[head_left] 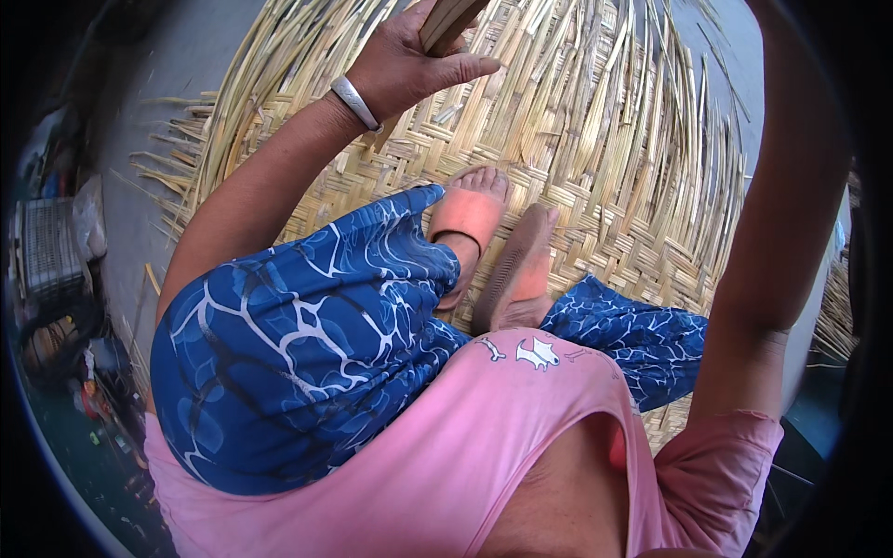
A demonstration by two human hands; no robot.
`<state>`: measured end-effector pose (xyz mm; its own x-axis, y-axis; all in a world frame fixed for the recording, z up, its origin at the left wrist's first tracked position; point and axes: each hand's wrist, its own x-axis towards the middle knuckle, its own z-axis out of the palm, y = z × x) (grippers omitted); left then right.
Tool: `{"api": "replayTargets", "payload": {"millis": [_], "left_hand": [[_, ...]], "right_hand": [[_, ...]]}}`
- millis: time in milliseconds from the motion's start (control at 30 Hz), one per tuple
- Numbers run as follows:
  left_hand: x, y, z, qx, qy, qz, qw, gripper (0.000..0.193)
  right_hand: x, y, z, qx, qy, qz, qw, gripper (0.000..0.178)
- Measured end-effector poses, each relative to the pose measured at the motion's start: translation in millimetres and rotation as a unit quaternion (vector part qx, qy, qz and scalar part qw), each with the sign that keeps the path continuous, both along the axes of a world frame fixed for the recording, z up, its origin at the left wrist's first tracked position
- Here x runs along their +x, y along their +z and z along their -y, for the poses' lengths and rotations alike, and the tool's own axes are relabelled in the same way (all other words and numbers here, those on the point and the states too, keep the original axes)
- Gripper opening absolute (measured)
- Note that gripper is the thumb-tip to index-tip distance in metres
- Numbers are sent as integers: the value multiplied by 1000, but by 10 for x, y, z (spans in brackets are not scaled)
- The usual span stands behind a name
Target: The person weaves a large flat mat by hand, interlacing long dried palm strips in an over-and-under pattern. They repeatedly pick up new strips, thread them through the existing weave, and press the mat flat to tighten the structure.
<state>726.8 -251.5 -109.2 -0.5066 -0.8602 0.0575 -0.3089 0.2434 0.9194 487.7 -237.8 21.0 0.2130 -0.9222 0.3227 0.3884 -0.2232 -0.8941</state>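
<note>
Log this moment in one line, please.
left hand: holding wooden bar | right hand: out of view | sandals: on woven mat

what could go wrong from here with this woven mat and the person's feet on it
The sandals rest right on the woven mat, the right one tilted, so a foot could slip or shift the weave.

The loose strips fan out unwoven beyond the feet; they might snag, bend or split.

The left hand grips a wooden piece above the strips; if the grip loosened, it could drop onto them.
</note>
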Motion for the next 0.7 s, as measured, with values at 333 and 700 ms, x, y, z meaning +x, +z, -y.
{"api": "replayTargets", "payload": {"millis": [333, 700], "left_hand": [[566, -880, -200, 52, 72, 42, 995, 36], [879, -433, -312, -31, 193, 157, 968, 47]], "right_hand": [[911, -542, -95, 28, 6, -97, 995, 42], [1059, -611, 147, 1, 2, -68, 998, 34]]}}
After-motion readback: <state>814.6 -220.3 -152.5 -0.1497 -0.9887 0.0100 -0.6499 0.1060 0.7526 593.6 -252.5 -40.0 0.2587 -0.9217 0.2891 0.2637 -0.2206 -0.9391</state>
